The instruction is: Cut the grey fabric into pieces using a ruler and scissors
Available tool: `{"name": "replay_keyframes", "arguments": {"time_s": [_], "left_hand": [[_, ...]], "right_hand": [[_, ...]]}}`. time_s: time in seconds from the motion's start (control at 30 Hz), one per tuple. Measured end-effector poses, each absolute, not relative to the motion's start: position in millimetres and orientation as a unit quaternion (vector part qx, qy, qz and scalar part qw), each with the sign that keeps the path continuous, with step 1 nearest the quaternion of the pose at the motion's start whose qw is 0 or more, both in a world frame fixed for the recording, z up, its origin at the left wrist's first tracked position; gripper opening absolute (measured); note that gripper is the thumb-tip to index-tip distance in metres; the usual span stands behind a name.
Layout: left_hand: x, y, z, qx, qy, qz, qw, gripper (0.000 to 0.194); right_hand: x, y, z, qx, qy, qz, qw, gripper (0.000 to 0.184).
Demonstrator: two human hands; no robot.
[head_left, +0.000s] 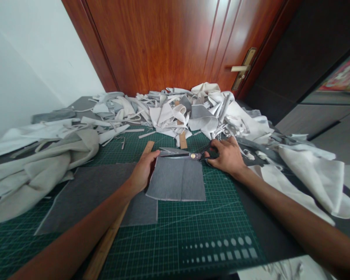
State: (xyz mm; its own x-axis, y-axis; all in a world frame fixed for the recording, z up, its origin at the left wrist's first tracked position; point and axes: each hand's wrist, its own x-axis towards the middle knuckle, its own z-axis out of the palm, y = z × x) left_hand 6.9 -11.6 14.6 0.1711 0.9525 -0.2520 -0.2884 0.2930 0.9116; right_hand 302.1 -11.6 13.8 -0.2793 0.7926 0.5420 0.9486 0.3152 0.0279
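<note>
My right hand [228, 156] is closed around the black handles of a pair of scissors [194, 156], whose blades point left along the top edge of a grey fabric piece [177, 181]. My left hand [144, 171] pinches that piece at its left side, close to the blade tips. Under my left forearm lies a larger grey fabric sheet [96, 186], partly hidden by the arm. A wooden ruler [106, 245] runs slantwise beneath my left hand. All of this is over a green cutting mat [210, 217] with grid lines.
Behind the mat, a heap of white and grey fabric scraps [169, 114] reaches towards a wooden door [163, 42]. Another wooden strip [182, 140] sticks out of it. Beige cloth [78, 151] is bunched at the left; white cloth pieces [312, 175] lie at the right.
</note>
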Motion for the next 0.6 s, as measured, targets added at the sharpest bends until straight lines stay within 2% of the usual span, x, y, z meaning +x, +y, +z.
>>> {"name": "replay_keyframes", "arguments": {"time_s": [0.27,0.6], "left_hand": [[5.3,-9.6,11.7,0.427,0.452,0.476,0.622,0.026],[4.9,-9.5,11.8,0.421,0.452,0.472,0.629,0.024]], "right_hand": [[297.3,-13.5,12.0,-0.572,-0.775,-0.137,0.229,0.021],[295.0,-13.9,8.6,-0.568,-0.787,-0.111,0.216,0.022]]}}
